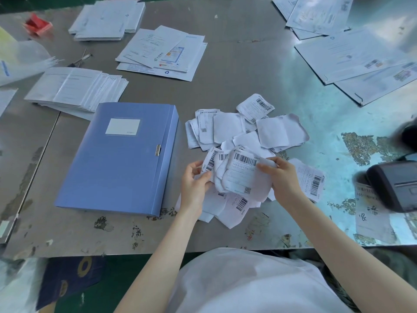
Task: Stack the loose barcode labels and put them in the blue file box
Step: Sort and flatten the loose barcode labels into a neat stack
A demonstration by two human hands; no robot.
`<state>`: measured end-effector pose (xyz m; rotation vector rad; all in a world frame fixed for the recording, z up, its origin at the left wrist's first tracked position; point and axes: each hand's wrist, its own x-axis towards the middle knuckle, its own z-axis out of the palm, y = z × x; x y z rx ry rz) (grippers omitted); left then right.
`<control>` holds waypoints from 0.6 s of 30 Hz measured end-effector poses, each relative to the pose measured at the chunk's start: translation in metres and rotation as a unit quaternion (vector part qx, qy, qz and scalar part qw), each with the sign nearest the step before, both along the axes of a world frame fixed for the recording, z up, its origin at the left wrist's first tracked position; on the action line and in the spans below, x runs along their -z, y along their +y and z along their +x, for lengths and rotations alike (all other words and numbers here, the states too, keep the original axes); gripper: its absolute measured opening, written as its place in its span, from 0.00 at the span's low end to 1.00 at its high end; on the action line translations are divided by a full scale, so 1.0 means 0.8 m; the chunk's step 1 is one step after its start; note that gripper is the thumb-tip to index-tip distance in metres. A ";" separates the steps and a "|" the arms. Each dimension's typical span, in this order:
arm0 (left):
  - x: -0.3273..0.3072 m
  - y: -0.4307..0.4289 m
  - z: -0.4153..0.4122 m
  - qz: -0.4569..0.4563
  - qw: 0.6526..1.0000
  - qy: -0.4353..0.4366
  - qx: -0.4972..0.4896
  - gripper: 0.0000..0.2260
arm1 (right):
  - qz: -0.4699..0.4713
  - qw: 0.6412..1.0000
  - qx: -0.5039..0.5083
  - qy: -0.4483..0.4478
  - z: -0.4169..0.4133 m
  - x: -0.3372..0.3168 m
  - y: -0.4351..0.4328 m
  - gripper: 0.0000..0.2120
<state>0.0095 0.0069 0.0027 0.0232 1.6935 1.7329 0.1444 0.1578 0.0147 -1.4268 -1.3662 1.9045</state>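
A closed blue file box (121, 159) lies flat on the metal table (237, 71), its clasp facing right. To its right spreads a heap of loose white barcode labels (248, 129), some face up, some face down. My left hand (195, 184) and my right hand (283, 177) together hold a small bunch of labels (241, 177) just above the near end of the heap, the left hand pinching its left edge, the right hand its right edge. More labels lie under the bunch and one label (312, 181) to the right of my right hand.
Stacks of white envelopes and forms (79, 89) lie behind the box, more papers (162, 53) at the centre back and far right (361, 57). A black device (392, 184) sits at the right edge on a paper. A red object (37, 24) is at the far left.
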 end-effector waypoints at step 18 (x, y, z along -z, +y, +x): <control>-0.013 0.003 0.001 -0.003 0.999 0.010 0.031 0.07 | 0.009 1.000 -0.030 -0.002 0.002 -0.003 -0.010 0.03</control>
